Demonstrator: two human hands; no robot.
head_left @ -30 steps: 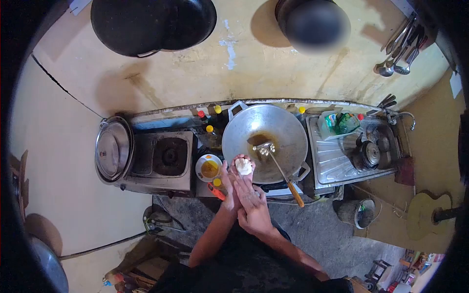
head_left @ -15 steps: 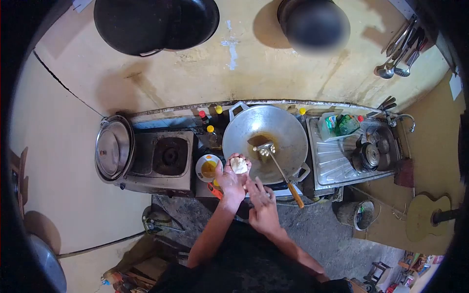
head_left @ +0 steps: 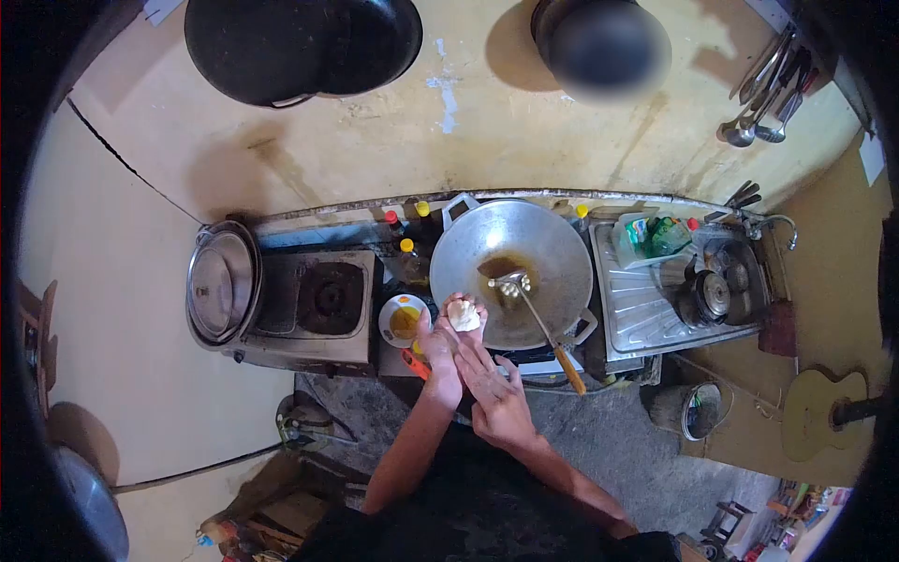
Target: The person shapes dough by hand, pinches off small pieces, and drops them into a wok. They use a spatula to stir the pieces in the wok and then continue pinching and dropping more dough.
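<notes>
1. Presently, my left hand [head_left: 440, 354] is palm up, fingers curled under a soft white lump of dough-like material [head_left: 464, 316]; this cupped support likely keeps the lump from slipping.
2. My right hand [head_left: 498, 405] lies against the left palm, fingers extended, narrowly spaced. I cannot tell whether anything sits between them.
3. Both hands are at the near rim of the wide silver metal wok [head_left: 552, 253], presumably for short reach.
4. The metal ladle with a wooden handle [head_left: 568, 368] leans across the rim, pale pieces at its head; the handle probably points outward for access.
5. The white bowl of yellow liquid [head_left: 405, 322] sits beside my left hand, apparently within reach.
</notes>
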